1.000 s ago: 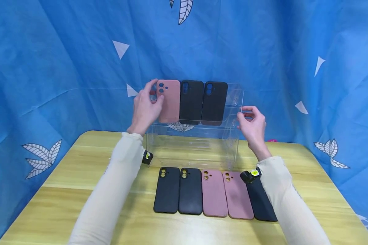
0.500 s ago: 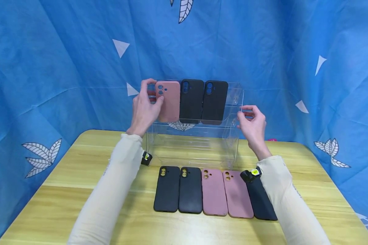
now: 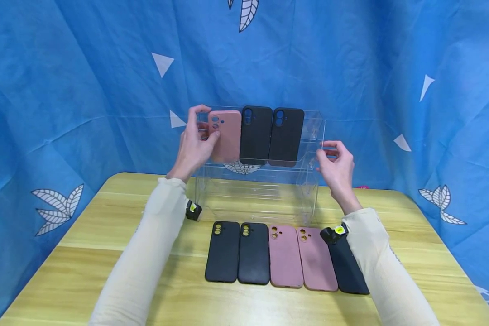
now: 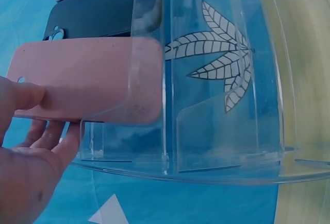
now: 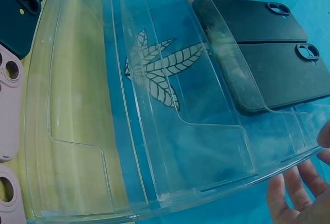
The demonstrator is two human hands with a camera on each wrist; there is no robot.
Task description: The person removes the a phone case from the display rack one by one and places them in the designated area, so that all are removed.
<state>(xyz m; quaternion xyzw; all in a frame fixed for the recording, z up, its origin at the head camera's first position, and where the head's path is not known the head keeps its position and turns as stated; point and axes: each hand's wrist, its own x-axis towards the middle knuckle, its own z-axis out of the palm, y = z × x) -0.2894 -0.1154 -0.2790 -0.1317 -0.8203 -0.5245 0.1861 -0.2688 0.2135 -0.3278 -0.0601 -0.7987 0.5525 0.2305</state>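
Note:
My left hand (image 3: 193,145) pinches a pink phone case (image 3: 230,140) at its left side, thumb on the front and fingers behind. The case stands in the upper tier of a clear acrylic display rack (image 3: 311,194). Its lower end sits behind the tier's clear front lip, as the left wrist view shows. Beside it in the same tier lean two black phone cases (image 3: 256,136), side by side. My right hand (image 3: 337,167) holds the rack's right side panel by the edge, its thumb and fingers on either side of the panel (image 5: 242,188).
In front of the rack, a row of phone cases lies on the wooden table (image 3: 85,258): two black ones (image 3: 222,253), two pink ones (image 3: 286,258) and a dark one (image 3: 347,267) partly under my right forearm. A blue patterned curtain (image 3: 362,68) hangs behind.
The pink case has sunk slightly, so its top edge is now below the tops of the black cases. My left hand keeps its pinch; my right hand stays on the rack's side.

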